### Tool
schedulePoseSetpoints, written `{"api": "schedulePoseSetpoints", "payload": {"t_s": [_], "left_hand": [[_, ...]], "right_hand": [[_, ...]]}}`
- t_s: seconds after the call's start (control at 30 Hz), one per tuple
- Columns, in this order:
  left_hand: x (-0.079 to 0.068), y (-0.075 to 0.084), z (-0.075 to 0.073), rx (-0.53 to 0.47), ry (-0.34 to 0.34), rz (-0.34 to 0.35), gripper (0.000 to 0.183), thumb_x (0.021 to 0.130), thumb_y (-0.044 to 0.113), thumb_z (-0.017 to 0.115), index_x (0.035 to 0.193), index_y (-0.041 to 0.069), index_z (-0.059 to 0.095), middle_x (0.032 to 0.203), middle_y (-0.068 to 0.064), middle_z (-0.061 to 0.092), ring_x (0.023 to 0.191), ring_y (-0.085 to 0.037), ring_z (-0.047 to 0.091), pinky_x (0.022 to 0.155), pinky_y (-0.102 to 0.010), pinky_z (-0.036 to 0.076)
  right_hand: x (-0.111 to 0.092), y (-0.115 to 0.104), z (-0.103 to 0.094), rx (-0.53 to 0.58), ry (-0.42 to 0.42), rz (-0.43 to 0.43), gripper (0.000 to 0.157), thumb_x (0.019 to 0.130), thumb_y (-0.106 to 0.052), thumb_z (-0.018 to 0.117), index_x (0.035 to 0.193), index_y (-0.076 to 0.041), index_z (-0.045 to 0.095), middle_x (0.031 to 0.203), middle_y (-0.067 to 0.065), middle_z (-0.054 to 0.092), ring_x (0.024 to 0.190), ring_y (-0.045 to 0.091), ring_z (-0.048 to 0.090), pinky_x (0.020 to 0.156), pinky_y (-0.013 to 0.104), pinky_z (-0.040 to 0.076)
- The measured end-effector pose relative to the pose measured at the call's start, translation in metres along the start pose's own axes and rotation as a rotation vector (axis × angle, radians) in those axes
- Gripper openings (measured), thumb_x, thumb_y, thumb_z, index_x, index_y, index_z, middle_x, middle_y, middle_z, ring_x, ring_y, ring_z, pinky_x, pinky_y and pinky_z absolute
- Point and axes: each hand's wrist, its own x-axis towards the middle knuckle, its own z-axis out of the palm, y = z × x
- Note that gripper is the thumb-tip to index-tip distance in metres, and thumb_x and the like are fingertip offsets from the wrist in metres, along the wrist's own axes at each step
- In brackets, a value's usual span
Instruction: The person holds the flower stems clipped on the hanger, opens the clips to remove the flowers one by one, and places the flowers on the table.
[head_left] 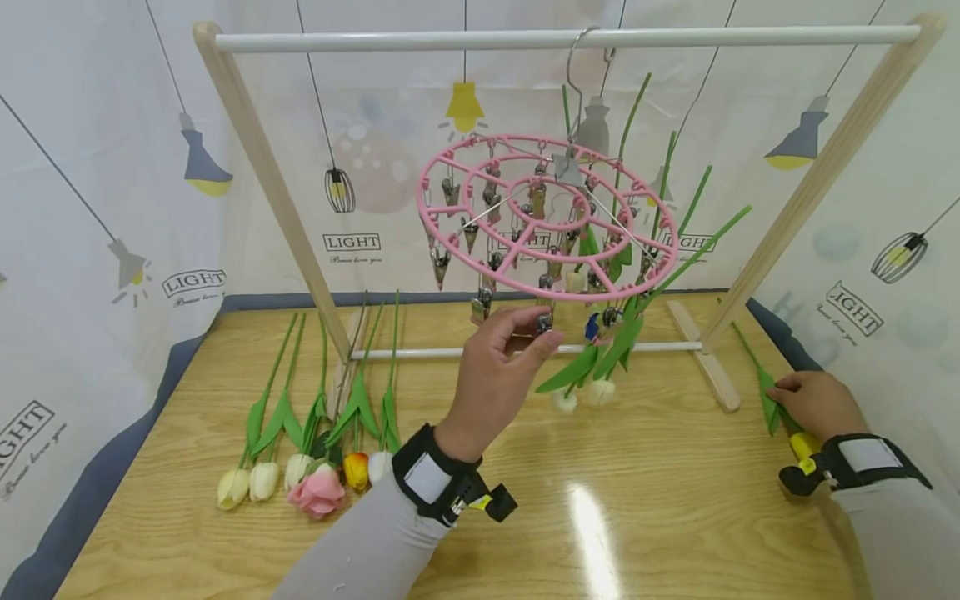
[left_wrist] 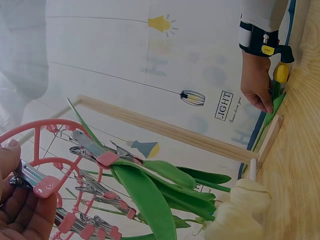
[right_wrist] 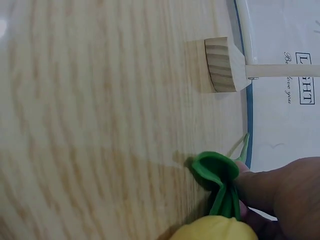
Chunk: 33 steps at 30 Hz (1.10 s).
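Note:
In the head view my left hand [head_left: 491, 375] pinches a small metal clip [head_left: 544, 323] between thumb and fingers. The clip, with pink tips [left_wrist: 46, 186] in the left wrist view, hangs from a round pink drying hanger [head_left: 600, 296]. At the table's right side, my right hand [head_left: 821, 404] grips a yellow tulip [head_left: 804, 444] by its green stem and leaves [right_wrist: 220, 172], just behind the bloom. White tulips [head_left: 602, 392] hang head down from clips on the hanger's right side, their stems rising past the ring.
A wooden stand with a white top rail [head_left: 375, 42] carries the hanger by its metal hook [head_left: 573, 75]. Several tulips [head_left: 233, 487] and a pink rose [head_left: 318, 492] lie on the left of the wooden table [head_left: 660, 517]. A lamp-printed cloth [head_left: 75, 275] lines the back and sides.

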Motion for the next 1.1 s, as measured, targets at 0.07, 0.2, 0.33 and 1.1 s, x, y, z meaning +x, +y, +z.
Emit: {"api": "schedulePoseSetpoints", "payload": {"t_s": [0.07, 0.2, 0.33, 1.1], "left_hand": [[0.000, 0.000, 0.000, 0.001, -0.001, -0.002, 0.033, 0.089, 0.028, 0.062, 0.120, 0.018, 0.060, 0.104, -0.007, 0.061, 0.093, -0.011, 0.059, 0.081, -0.029, 0.055], [0.000, 0.000, 0.000, 0.000, 0.000, -0.001, 0.033, 0.089, 0.028, 0.062, 0.120, 0.018, 0.060, 0.105, -0.005, 0.061, 0.093, -0.011, 0.059, 0.080, -0.029, 0.055], [0.000, 0.000, 0.000, 0.005, 0.001, 0.002, 0.033, 0.089, 0.029, 0.062, 0.120, 0.018, 0.060, 0.104, -0.003, 0.061, 0.093, -0.011, 0.058, 0.081, -0.029, 0.055], [0.001, 0.001, -0.002, 0.006, 0.006, 0.012, 0.032, 0.089, 0.025, 0.062, 0.120, 0.016, 0.060, 0.104, -0.006, 0.061, 0.093, -0.011, 0.059, 0.081, -0.029, 0.055]], "right_hand": [[-0.002, -0.002, -0.002, -0.001, -0.004, 0.003, 0.040, 0.090, -0.023, 0.059, 0.105, 0.014, 0.059, 0.096, 0.032, 0.062, 0.074, 0.032, 0.056, 0.060, 0.043, 0.047], [-0.005, -0.006, -0.008, -0.025, -0.028, -0.017, 0.049, 0.091, -0.030, 0.058, 0.107, 0.015, 0.057, 0.098, 0.033, 0.062, 0.074, 0.033, 0.057, 0.060, 0.045, 0.048], [-0.008, -0.009, -0.022, -0.056, -0.045, -0.056, 0.065, 0.092, -0.045, 0.051, 0.111, 0.017, 0.054, 0.100, 0.035, 0.061, 0.075, 0.035, 0.059, 0.058, 0.046, 0.050], [-0.073, -0.215, -0.018, 0.644, 0.096, -0.468, 0.036, 0.091, -0.031, 0.059, 0.126, -0.023, 0.056, 0.114, 0.001, 0.064, 0.101, 0.010, 0.058, 0.078, 0.014, 0.051]]}}
